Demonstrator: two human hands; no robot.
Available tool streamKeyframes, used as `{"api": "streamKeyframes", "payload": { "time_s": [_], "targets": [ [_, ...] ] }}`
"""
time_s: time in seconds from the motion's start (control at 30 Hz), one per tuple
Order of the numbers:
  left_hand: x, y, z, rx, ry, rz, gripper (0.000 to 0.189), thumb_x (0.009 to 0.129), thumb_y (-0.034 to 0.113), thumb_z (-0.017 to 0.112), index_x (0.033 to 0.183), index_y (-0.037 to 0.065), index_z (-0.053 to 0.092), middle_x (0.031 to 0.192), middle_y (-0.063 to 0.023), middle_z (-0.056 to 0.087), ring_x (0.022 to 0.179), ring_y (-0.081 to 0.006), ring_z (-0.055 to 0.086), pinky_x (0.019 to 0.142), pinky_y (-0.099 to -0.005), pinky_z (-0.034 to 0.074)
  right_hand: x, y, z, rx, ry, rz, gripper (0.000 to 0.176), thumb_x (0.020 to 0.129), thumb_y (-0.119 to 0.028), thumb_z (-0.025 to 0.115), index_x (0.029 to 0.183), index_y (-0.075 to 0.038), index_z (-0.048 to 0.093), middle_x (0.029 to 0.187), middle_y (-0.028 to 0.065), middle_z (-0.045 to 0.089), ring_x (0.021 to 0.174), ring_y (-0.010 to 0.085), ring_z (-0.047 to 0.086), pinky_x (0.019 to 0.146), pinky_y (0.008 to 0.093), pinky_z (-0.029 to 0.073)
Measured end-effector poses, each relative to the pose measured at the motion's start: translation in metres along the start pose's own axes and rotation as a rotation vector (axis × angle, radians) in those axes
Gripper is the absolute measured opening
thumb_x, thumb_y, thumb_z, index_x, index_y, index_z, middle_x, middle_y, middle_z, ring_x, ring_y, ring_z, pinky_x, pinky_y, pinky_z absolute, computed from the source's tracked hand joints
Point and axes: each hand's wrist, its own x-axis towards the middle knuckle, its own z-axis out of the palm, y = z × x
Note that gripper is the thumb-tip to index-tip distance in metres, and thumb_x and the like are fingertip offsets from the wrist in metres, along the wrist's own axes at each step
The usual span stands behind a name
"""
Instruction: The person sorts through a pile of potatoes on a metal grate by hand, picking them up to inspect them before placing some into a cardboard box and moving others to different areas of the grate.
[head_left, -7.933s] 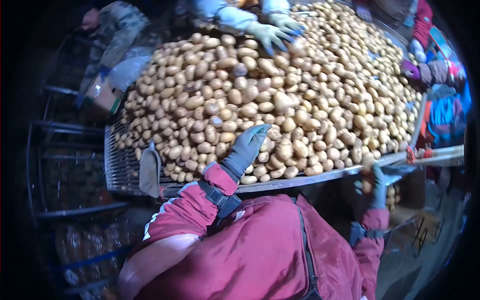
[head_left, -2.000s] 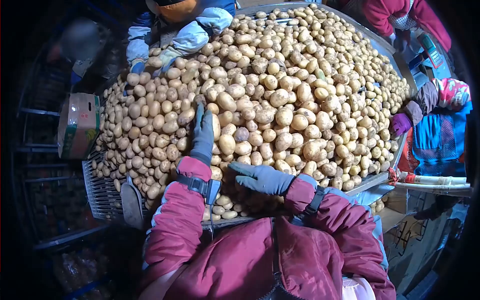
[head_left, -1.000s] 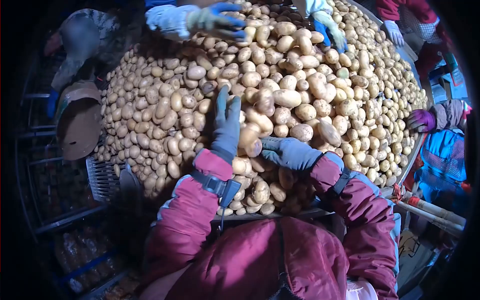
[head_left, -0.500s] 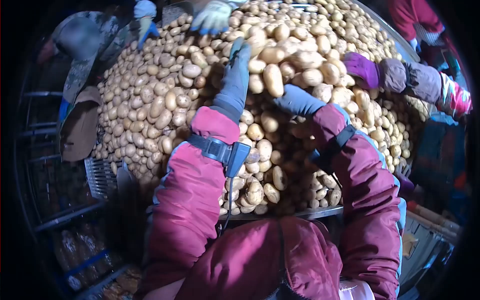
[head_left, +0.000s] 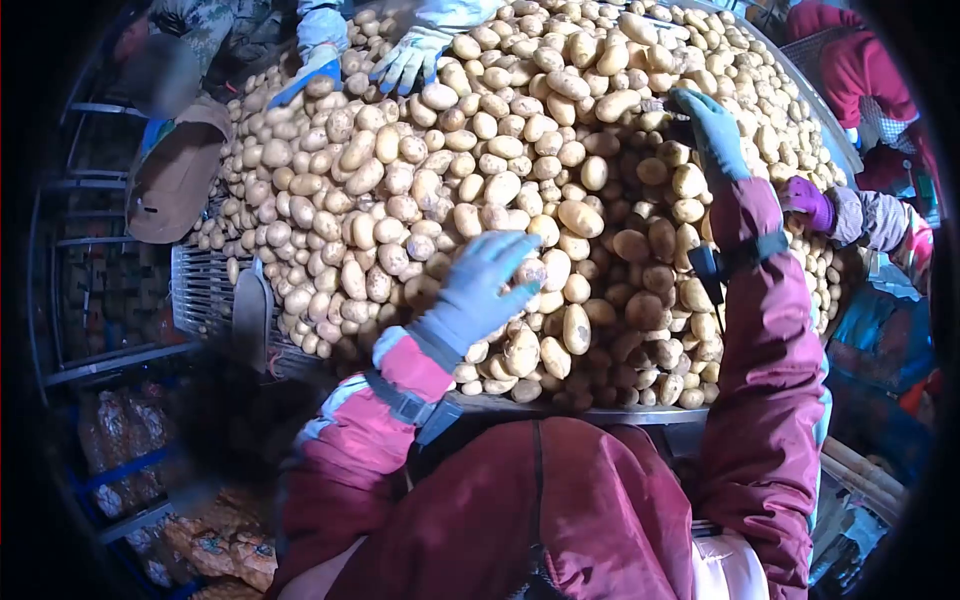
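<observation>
A large heap of potatoes [head_left: 400,205] covers the sorting table in front of me. My left hand [head_left: 482,285], in a blue-grey glove, is over the near middle of the heap with its fingers spread and nothing in its grasp. Farther out on the right, my right hand [head_left: 710,130], in a similar glove, reaches over the pile with its fingers stretched and slightly curved. A dark, shaded patch of potatoes lies beside its fingertips; its palm side is hidden.
Co-workers' gloved hands work at the heap: a white-and-blue glove [head_left: 408,62], a blue glove [head_left: 312,75] and a purple glove [head_left: 806,204]. A slatted metal rack [head_left: 195,290] and a brown cover [head_left: 178,180] are at left. Filled net sacks [head_left: 215,540] lie lower left.
My left hand has drawn back toward me, and my right hand has moved outward and right. The potatoes between them have shifted. The blue-gloved co-worker's hand has come farther over the heap.
</observation>
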Motion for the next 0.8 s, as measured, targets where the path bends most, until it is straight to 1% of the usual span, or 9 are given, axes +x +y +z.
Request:
{"api": "streamKeyframes", "payload": {
  "time_s": [0.2,0.3,0.4,0.47,0.53,0.6,0.7,0.73,0.8],
  "targets": [
    [0.001,-0.017,0.023,0.081,-0.037,0.042,0.054,0.083,0.013,0.077,0.134,0.007,0.062,0.128,-0.0134,0.062,0.117,-0.0260,0.060,0.102,-0.0364,0.049,-0.125,0.015,0.013,0.074,-0.057,0.032,0.036,0.101,-0.035,0.056,0.118,-0.007,0.072,0.098,0.0043,0.071,0.069,0.0118,0.065,0.059,0.0255,0.053],
    [-0.001,-0.016,0.022,0.024,-0.036,0.020,0.057,0.080,0.011,0.079,0.134,0.006,0.062,0.127,-0.0133,0.061,0.115,-0.0259,0.060,0.101,-0.0369,0.049,-0.188,0.042,0.024,-0.213,-0.201,-0.085,0.039,0.103,-0.037,0.054,0.120,-0.007,0.071,0.095,0.0076,0.072,0.062,0.0136,0.066,0.058,0.0259,0.053],
    [-0.006,0.001,0.027,-0.203,-0.028,-0.087,0.060,0.078,0.011,0.082,0.134,0.004,0.061,0.127,-0.0122,0.061,0.114,-0.0221,0.060,0.100,-0.0354,0.049,-0.241,0.043,0.052,0.001,-0.280,0.313,0.043,0.103,-0.039,0.056,0.128,-0.005,0.067,0.097,0.0107,0.073,0.064,0.0149,0.068,0.061,0.0265,0.056],
    [-0.011,0.023,0.030,-0.205,-0.017,-0.049,0.065,0.077,0.012,0.085,0.136,0.004,0.059,0.124,-0.0116,0.063,0.114,-0.0189,0.060,0.099,-0.0330,0.049,-0.264,0.077,0.068,0.214,-0.350,0.320,0.047,0.102,-0.038,0.058,0.135,-0.004,0.060,0.103,0.0112,0.072,0.066,0.0157,0.068,0.062,0.0274,0.057],
    [-0.022,0.024,0.040,-0.389,-0.108,-0.122,0.065,0.079,0.012,0.084,0.138,0.004,0.058,0.125,-0.0117,0.063,0.115,-0.0195,0.060,0.100,-0.0329,0.049,-0.277,0.095,0.088,0.422,-0.287,0.342,0.047,0.103,-0.036,0.058,0.137,-0.004,0.058,0.114,0.0083,0.068,0.082,0.0152,0.068,0.072,0.0293,0.057],
    [-0.033,0.034,0.036,-0.275,-0.204,0.034,0.064,0.081,0.012,0.081,0.140,0.004,0.057,0.129,-0.0116,0.062,0.116,-0.0203,0.060,0.101,-0.0328,0.049,-0.283,0.127,0.106,0.764,-0.232,0.419,0.044,0.104,-0.034,0.057,0.137,-0.004,0.057,0.119,0.0062,0.066,0.093,0.0144,0.067,0.080,0.0302,0.056],
    [-0.051,0.034,0.020,-0.043,-0.164,0.354,0.063,0.083,0.011,0.079,0.141,0.004,0.056,0.132,-0.0121,0.060,0.117,-0.0211,0.060,0.101,-0.0331,0.048,-0.282,0.160,0.111,0.727,-0.213,0.472,0.043,0.105,-0.032,0.054,0.137,-0.004,0.057,0.116,0.0056,0.066,0.093,0.0139,0.066,0.079,0.0290,0.055],
    [-0.056,0.028,0.015,-0.101,-0.160,0.238,0.061,0.084,0.010,0.078,0.140,0.004,0.056,0.132,-0.0116,0.060,0.118,-0.0213,0.060,0.101,-0.0335,0.049,-0.285,0.155,0.115,0.715,-0.205,0.491,0.042,0.106,-0.032,0.054,0.137,-0.004,0.057,0.115,0.0054,0.066,0.093,0.0137,0.066,0.078,0.0287,0.055],
    [-0.063,0.011,0.003,-0.215,-0.151,0.008,0.057,0.087,0.008,0.075,0.140,0.004,0.056,0.132,-0.0106,0.059,0.119,-0.0218,0.061,0.100,-0.0342,0.051,-0.293,0.144,0.115,0.283,-0.271,0.238,0.043,0.106,-0.032,0.053,0.137,-0.003,0.056,0.112,0.0057,0.067,0.092,0.0139,0.066,0.078,0.0279,0.055]
  ]
}}
